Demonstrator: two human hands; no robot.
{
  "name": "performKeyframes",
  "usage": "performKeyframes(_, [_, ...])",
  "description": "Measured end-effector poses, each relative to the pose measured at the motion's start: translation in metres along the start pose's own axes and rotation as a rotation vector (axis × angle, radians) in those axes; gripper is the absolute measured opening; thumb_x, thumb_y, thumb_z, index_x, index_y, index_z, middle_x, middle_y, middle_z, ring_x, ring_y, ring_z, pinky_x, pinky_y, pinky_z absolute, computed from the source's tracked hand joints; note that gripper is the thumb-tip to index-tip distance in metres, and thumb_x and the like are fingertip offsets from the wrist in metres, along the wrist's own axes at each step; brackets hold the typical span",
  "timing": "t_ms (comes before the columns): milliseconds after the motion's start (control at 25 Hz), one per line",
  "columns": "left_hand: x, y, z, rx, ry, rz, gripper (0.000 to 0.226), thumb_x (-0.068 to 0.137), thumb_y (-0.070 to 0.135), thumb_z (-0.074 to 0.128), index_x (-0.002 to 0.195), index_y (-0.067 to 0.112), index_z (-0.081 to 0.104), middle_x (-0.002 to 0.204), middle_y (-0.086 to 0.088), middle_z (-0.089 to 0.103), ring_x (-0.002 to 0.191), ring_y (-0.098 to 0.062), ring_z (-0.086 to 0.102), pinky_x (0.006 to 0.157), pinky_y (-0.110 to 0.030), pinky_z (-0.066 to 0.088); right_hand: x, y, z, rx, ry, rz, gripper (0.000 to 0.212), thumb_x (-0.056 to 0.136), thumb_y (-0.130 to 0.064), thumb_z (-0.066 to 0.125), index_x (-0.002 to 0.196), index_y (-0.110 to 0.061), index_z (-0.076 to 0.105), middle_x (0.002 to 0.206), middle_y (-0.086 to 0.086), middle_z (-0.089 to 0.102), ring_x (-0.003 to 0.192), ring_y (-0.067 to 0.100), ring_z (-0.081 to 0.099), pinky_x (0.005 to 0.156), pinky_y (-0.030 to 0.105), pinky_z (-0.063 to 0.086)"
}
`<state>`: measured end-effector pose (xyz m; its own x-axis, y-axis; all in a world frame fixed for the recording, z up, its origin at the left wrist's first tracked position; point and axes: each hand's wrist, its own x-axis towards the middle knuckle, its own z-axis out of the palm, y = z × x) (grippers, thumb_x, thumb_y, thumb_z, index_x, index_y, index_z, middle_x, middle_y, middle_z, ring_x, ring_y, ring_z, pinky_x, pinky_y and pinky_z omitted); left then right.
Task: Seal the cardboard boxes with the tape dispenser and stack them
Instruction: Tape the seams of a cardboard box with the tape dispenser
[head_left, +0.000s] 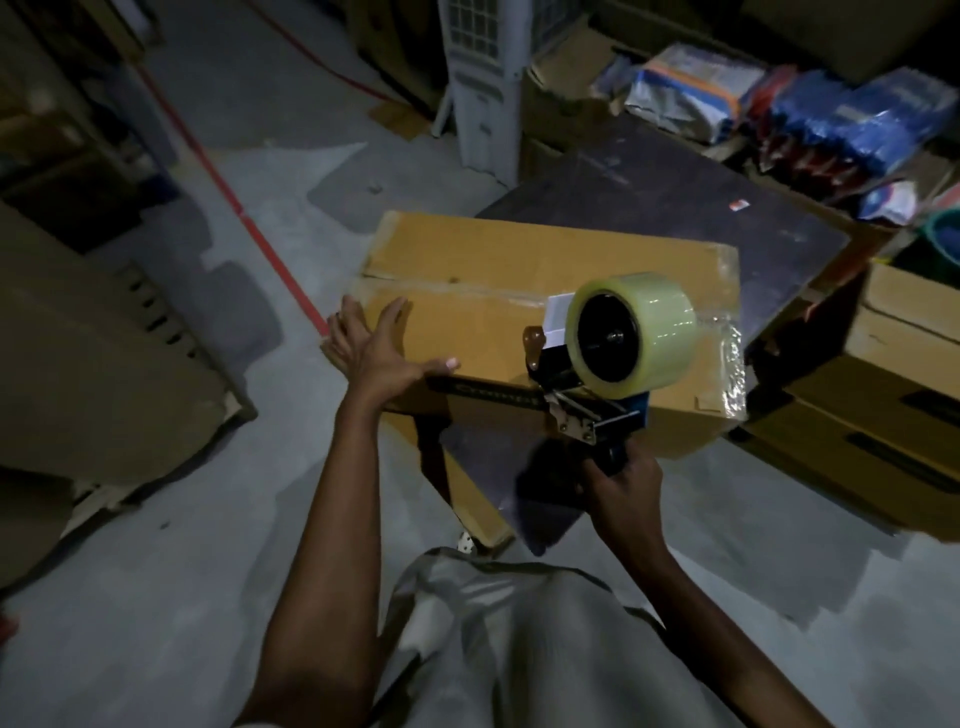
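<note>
Cardboard box (498, 291) lies flat-topped on a dark table (701, 208), its long side running left to right across the view and slightly tilted, the left end nearer the floor's red line (260, 244). Its centre seam runs along that long side, with clear tape (732, 364) wrinkled over the right end and down the near face. Left hand (374, 348) rests spread and unclenched at the box's near left corner, thumb along the near top edge, gripping nothing. Right hand (623, 488) is clenched around the handle of the tape dispenser (597, 374), which hovers over the box's near right part. The dispenser's roll (634, 332) faces the camera side-on, its front roller end pointing left and away toward the seam, handle toward the person. More cardboard boxes (893, 374) sit just right of the table.
</note>
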<state>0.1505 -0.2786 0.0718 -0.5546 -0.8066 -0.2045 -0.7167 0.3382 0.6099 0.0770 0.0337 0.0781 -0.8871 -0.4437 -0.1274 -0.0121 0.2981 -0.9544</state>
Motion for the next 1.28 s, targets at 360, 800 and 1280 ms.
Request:
performKeyframes(360, [0.001, 0.017, 0.011, 0.299, 0.024, -0.001, 0.131, 0.041, 0.110, 0.045, 0.154, 0.049, 0.020, 0.163, -0.011, 0.003, 0.143, -0.044, 0.015, 0.115, -0.060, 0.025, 0.016, -0.001, 0.044, -0.027, 0.105, 0.050, 0.013, 0.084, -0.029, 0.073, 0.078, -0.027, 0.062, 0.068, -0.006, 0.068, 0.065, 0.021, 0.068, 0.056, 0.035, 0.053])
performKeyframes(800, [-0.012, 0.096, 0.061, -0.102, -0.002, 0.260, 0.024, 0.096, 0.034, 0.058, 0.114, 0.022, 0.070, 0.123, -0.008, 0.041, 0.115, -0.029, 0.043, 0.097, -0.038, 0.039, -0.007, 0.010, 0.040, 0.108, 0.318, 0.155, 0.009, 0.076, -0.035, 0.067, 0.072, -0.030, 0.060, 0.061, -0.004, 0.059, 0.055, 0.020, 0.052, 0.054, 0.035, 0.041])
performKeyframes(1280, [-0.020, 0.097, 0.019, -0.932, -1.264, -0.542, 0.035, 0.087, 0.039, 0.067, 0.097, 0.005, 0.068, 0.082, -0.009, 0.062, 0.068, -0.023, 0.061, 0.063, -0.030, 0.046, -0.015, -0.012, 0.044, 0.082, 0.331, 0.100, 0.022, 0.069, -0.048, 0.073, 0.070, -0.028, 0.063, 0.058, 0.002, 0.060, 0.054, 0.023, 0.053, 0.053, 0.036, 0.041])
